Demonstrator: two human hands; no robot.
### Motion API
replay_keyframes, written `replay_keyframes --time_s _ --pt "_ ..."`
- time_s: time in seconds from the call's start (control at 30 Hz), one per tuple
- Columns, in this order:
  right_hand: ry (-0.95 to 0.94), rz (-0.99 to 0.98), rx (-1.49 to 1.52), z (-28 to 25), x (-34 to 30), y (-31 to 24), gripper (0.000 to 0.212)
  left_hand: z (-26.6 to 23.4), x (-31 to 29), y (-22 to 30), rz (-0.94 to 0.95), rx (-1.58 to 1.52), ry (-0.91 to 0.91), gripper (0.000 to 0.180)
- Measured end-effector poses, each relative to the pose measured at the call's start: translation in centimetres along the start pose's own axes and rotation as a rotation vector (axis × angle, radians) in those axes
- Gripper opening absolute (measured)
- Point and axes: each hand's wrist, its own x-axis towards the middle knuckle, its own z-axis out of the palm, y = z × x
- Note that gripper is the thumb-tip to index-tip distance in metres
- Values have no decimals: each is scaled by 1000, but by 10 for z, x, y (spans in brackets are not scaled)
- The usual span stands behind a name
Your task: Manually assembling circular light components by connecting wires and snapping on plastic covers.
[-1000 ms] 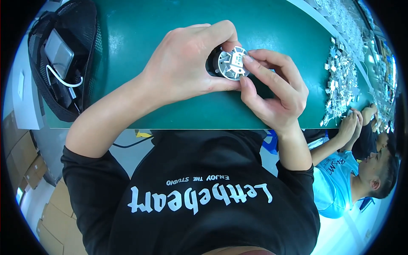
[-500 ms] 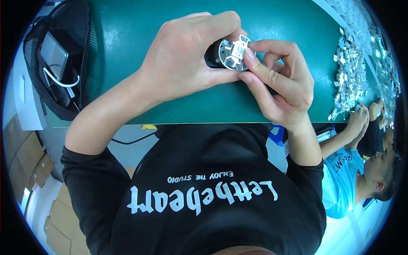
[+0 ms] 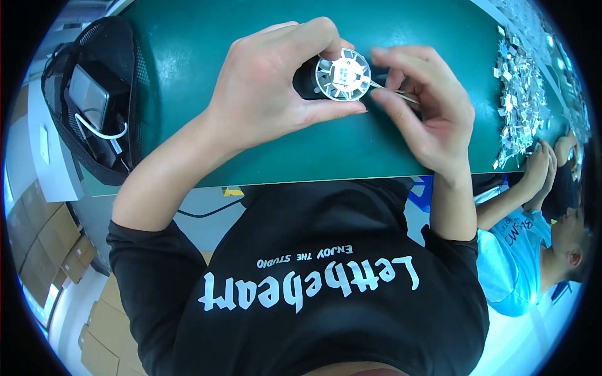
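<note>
My left hand (image 3: 260, 81) is wrapped round a black cylindrical part (image 3: 306, 80), thumb below and fingers above. On its right end sits a white round slotted face (image 3: 357, 66), spoked like a wheel, with a small pale square piece (image 3: 342, 76) at its middle. A few thin light wires (image 3: 374, 84) run from that face toward my right hand (image 3: 433, 103). The right thumb and forefinger are spread apart, just right of the face and not touching it. The wires pass beside the thumb, and their far ends lie among the curled fingers.
A green mat (image 3: 207, 37) covers the table. At the left stands a black mesh basket (image 3: 135, 94) with a dark box-shaped device (image 3: 91, 88) and a white cable (image 3: 103, 130). Many small white wired parts (image 3: 517, 106) are heaped at the right. Beyond my right arm sits a person in a blue shirt (image 3: 514, 263).
My right hand has drawn back from the round face, and its thumb and forefinger have parted. The square piece now lies flatter on the face, and wires show between it and the hand.
</note>
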Motion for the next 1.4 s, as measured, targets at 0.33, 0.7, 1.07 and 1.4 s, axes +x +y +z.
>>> replay_keyframes --time_s 0.33,0.7,1.07,1.4 --pt "-177 350 67 -19 2 -8 26 -3 5 3 89 15 37 45" --pt "-1 439 760 7 38 -20 62 3 6 30 -244 -848 342 70" --pt "-115 404 529 -1 76 2 44 -16 16 -20 -466 -942 111 64" --pt "580 347 1153 -69 237 109 38 6 16 -3 -324 -826 248 49"
